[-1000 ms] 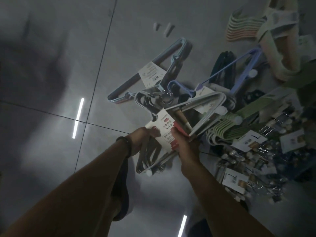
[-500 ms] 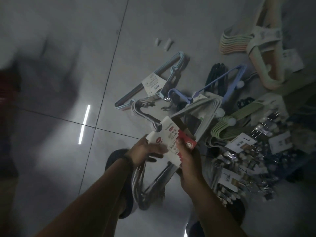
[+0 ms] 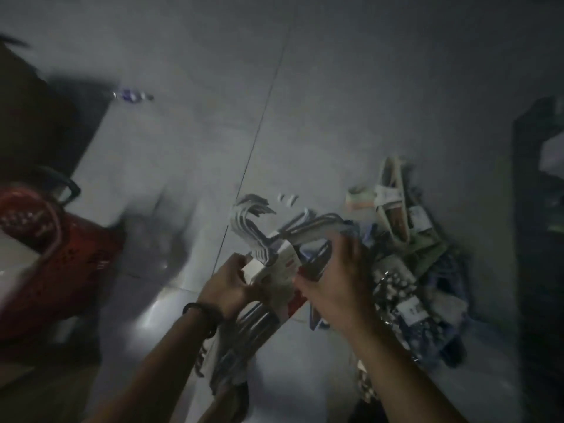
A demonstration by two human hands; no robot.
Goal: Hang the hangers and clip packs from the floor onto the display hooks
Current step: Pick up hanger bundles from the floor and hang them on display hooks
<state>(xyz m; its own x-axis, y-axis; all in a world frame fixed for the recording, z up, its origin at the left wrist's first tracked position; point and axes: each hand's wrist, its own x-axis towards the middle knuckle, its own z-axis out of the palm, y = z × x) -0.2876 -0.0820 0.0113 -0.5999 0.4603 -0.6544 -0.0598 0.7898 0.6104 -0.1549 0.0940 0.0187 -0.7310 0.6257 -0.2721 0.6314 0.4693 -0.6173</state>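
A bundle of pale grey plastic hangers (image 3: 247, 221), banded by a white-and-red card label, is gripped by both hands: the left hand (image 3: 227, 286) is curled round the label and the right hand (image 3: 338, 285) round the shoulders. Right of the right hand, a heap of hangers and clip packs (image 3: 396, 285) is seen on the floor.

We had a single wide-angle view from the head, which faced steeply down at the tiled floor (image 3: 335, 87), close above the left hand (image 3: 226, 286) and right hand (image 3: 338, 285).
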